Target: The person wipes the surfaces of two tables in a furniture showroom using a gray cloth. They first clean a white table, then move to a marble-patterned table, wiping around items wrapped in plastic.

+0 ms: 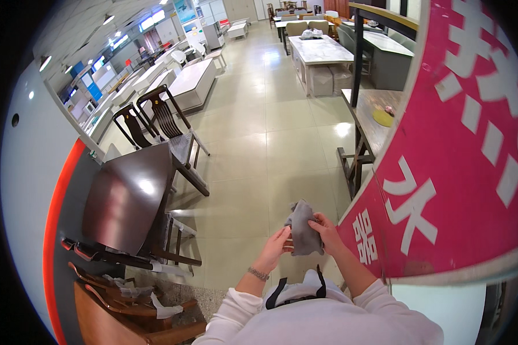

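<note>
A folded grey cloth is held up in front of my body, over the tiled floor. My left hand grips its left edge, with some fingers hidden behind the fabric. On the opposite edge, my right hand pinches the cloth, its thumb lying on the front face. A crumpled bit of the cloth sticks up at the top. Around my left wrist is a metal watch or bracelet.
Left of me stands a dark wooden table with dark chairs around it. Close on my right rises a pink panel bearing white writing. A wooden table is beyond it. Farther off, a marble-topped table flanks the tiled aisle.
</note>
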A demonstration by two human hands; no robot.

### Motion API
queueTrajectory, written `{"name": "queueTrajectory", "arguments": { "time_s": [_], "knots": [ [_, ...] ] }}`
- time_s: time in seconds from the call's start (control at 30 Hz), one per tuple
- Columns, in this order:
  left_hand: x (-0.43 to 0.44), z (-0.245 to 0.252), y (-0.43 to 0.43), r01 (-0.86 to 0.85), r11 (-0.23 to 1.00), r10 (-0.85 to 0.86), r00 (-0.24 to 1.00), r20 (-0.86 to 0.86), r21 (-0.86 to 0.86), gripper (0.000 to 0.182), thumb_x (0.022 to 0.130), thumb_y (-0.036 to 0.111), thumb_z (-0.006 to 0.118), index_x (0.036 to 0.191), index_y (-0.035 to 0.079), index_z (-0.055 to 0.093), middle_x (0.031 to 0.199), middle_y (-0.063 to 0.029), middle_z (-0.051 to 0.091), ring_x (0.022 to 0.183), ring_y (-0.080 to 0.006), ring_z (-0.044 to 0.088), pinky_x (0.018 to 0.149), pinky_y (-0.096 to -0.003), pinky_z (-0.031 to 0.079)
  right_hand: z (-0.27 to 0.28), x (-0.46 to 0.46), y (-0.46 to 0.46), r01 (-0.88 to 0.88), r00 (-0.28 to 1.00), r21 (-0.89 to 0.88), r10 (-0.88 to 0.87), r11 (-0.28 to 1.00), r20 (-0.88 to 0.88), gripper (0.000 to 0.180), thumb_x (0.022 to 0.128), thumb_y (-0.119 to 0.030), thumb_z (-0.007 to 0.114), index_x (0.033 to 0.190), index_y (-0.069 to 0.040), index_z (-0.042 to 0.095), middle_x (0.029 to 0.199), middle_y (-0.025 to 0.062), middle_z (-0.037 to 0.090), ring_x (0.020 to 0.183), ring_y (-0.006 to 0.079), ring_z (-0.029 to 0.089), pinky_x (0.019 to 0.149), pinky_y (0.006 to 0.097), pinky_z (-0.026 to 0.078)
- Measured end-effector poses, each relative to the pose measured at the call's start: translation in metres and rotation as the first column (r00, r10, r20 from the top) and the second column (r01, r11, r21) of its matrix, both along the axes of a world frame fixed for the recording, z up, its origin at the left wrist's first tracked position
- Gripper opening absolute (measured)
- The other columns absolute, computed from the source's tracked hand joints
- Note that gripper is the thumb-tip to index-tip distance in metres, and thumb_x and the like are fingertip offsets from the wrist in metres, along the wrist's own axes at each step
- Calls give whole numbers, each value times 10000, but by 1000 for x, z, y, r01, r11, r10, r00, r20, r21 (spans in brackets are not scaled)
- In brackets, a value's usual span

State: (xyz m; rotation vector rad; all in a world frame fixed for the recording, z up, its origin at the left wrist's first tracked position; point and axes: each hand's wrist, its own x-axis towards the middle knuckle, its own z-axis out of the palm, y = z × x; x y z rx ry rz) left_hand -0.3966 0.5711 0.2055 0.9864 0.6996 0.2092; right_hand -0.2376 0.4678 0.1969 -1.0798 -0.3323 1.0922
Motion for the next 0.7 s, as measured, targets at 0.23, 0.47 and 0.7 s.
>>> {"name": "queueTrajectory", "arguments": {
  "time_s": [0.23, 0.47, 0.7],
  "knots": [
    [57, -39, 85, -216, 929, 249, 965, 78, -300, 258, 968, 312, 519, 1133, 124, 580, 1027, -11, 625, 971, -146, 565, 861, -330, 442, 3, 77, 100, -194, 974, 30, 196, 981, -116, 166, 896, -131, 603, 1044, -69, 559, 935, 18, 606, 845, 99, 578, 724, 246, 474],
    [119, -49, 235, -386, 915, 402, 871, 281, -115, 242, 980, 273, 497, 1133, 101, 570, 1116, -36, 619, 1020, -168, 578, 908, -352, 441, -17, 177, 189, 64, 994, 33, -60, 997, -96, 128, 879, -94, 587, 999, -71, 549, 918, 27, 595, 851, 123, 580, 773, 277, 470],
    [228, -17, 372, -51, 954, 147, 938, 314, -295, 419, 1009, 368, 395, 1294, 69, 461, 1231, -53, 579, 1121, -192, 562, 957, -369, 452, -8, 248, 297, -114, 913, -49, 85, 992, -398, 211, 908, -171, 579, 1079, -47, 584, 1005, 52, 633, 937, 153, 605, 829, 306, 489]
  ]
}}
